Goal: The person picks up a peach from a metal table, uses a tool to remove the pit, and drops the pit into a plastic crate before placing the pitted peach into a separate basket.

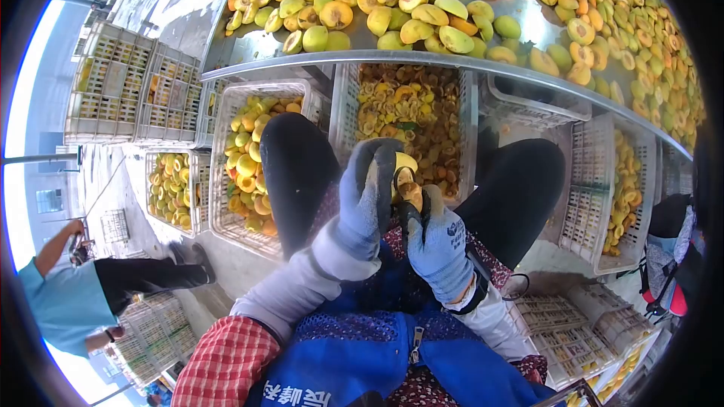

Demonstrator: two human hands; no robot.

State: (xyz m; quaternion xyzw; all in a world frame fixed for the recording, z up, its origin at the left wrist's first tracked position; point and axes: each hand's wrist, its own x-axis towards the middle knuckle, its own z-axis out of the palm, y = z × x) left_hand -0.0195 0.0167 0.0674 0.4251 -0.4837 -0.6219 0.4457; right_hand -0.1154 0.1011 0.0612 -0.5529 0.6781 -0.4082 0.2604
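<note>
In the head view my left hand point(366, 192), in a grey-blue work glove with dark fingertips, is closed round a cut yellow peach point(406, 160). Its brown middle faces up between my hands. My right hand point(439, 245), gloved alike, is closed with thumb and fingers right against the peach's near side. Whatever lies inside the right fist is hidden by the glove. Both hands are held above my lap, between my knees. Just beyond them stands a crate point(469, 136) with brown and yellow fruit scraps in it.
A metal table point(302, 64) heaped with peach halves point(415, 30) spans the far side. Fruit-filled crates point(219, 203) stand left and right point(584, 181). Stacked crates point(113, 83) rise at far left. A person in a teal shirt point(60, 301) is at left; another person's sleeve point(667, 245) shows at right.
</note>
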